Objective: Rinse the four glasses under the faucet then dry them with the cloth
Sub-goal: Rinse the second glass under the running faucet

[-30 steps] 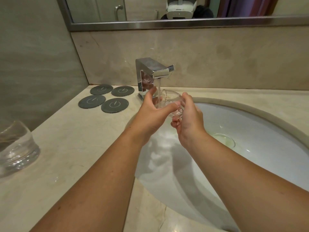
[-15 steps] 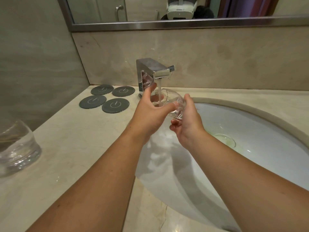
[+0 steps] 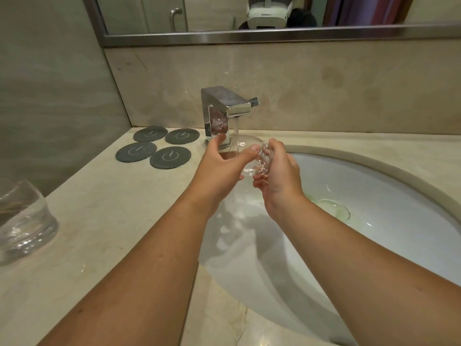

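Both hands are up over the sink and locked on the same clear glass point(image 3: 252, 156)! Left hand point(image 3: 219, 168) wraps it from the left side, thumb pressed across the near face of the glass and fingers curled round the far side. Right hand point(image 3: 277, 176) cups it from the right, fingers folded in under the base. That glass is tipped on its side, mouth toward the left, sitting right beneath the square chrome faucet point(image 3: 225, 108), and a thin stream of water point(image 3: 236, 124) is running straight down onto its upper wall.

Below the action lies the white oval sink point(image 3: 389, 196), set into the pale stone tabletop point(image 3: 104, 213), with its drain point(image 3: 334, 211) just right of the right wrist.

Over on the far left, four dark round coasters point(image 3: 159, 148) lie in a tight cluster beside the faucet base. At the near left edge, a second glass point(image 3: 22, 221) stands on the tabletop, well apart from the hands, only partly in view.

Up top, the metal-framed mirror point(image 3: 274, 36) runs along the far wall.
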The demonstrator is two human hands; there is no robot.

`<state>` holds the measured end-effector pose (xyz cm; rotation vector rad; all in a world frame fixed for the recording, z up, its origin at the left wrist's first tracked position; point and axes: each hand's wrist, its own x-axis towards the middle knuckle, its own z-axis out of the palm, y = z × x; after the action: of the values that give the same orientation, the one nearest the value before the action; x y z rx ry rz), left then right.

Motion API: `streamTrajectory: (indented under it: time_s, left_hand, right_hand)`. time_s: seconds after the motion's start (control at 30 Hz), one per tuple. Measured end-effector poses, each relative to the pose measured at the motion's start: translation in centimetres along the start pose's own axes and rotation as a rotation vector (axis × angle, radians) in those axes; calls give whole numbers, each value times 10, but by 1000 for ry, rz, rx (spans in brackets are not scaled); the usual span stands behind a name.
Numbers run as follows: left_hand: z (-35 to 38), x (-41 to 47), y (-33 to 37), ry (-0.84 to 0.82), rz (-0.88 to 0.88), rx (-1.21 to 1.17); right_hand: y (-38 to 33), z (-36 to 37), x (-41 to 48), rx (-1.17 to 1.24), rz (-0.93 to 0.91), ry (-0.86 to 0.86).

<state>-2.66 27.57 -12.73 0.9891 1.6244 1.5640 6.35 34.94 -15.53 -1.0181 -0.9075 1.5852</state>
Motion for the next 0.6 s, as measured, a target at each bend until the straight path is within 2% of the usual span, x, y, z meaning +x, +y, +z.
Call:
streamTrajectory:
  time_s: [0.13, 0.23, 0.43, 0.6]
  left_hand:
    - [0, -1, -1, -22, 110, 63]
    - [1, -2, -1, -58, 122, 80]
    - [3, 0, -4, -103, 41, 70]
    - [0, 4, -7, -33, -5, 88]
  right_hand:
    - [1, 0, 0, -36, 109, -41]
    - [-1, -2, -2, 28, 155, -41]
    - [-2, -2, -2, 28, 58, 33]
    - [-4, 0, -7, -18, -66, 41]
